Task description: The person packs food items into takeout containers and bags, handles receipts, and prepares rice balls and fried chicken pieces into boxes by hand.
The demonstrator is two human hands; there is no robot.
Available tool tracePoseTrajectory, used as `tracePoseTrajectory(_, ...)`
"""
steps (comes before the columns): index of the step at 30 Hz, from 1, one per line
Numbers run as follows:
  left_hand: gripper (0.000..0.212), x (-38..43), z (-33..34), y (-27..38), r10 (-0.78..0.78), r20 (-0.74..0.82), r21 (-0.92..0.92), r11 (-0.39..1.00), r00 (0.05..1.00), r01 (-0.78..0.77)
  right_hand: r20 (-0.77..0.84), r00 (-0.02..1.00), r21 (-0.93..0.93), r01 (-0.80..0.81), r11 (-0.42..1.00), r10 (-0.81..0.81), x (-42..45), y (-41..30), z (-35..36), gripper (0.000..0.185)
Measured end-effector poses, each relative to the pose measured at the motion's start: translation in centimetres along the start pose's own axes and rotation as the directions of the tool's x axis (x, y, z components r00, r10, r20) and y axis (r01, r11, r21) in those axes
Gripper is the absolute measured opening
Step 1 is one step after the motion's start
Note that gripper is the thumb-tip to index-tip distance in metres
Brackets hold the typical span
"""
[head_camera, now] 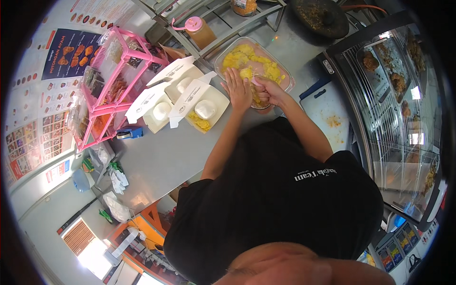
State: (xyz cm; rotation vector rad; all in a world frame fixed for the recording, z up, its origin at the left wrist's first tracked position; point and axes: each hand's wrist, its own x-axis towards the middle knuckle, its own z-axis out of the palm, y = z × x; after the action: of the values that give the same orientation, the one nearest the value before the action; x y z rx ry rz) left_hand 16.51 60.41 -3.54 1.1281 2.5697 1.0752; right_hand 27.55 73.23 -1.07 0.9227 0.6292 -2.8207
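My left hand (238, 89) is held flat, fingers extended, at the near left edge of a clear plastic tub (290, 85) of yellow scrambled egg (272, 71). In my right hand (271, 92), over the tub's near side, is a pink-handled utensil (255, 81); its working end is hard to make out. Left of the tub stand open paper food boxes, each with a white rice mound, such as the one (205, 109) in the nearest box (221, 103). That box also holds some yellow egg (199, 121) in its near corner.
A pink plastic rack (107, 85) of packets and a blue tape dispenser (130, 133) stand at left. Behind are a metal rack (245, 26) and a pink-capped squeeze bottle (200, 32). A stone mortar (320, 17), a cutting board (329, 110) and a glass display case (392, 107) are at right.
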Motion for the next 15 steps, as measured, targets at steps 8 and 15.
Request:
tracePoseTrajectory(8, 0.075, 0.1, -0.6, 0.4, 0.064, 0.019, -0.021, 0.998, 0.998, -0.064, 0.121, 0.991, 0.250, -0.079, 0.965, 0.050, 0.2, 0.1, -2.4, 0.025)
tracePoseTrajectory(15, 0.065, 0.3, -0.1, -1.0, 0.028, 0.065, -0.018, 0.999, 0.998, -0.026, 0.022, 1.000, 0.006, -0.003, 1.000, 0.002, -2.4, 0.0, -0.5, 0.020)
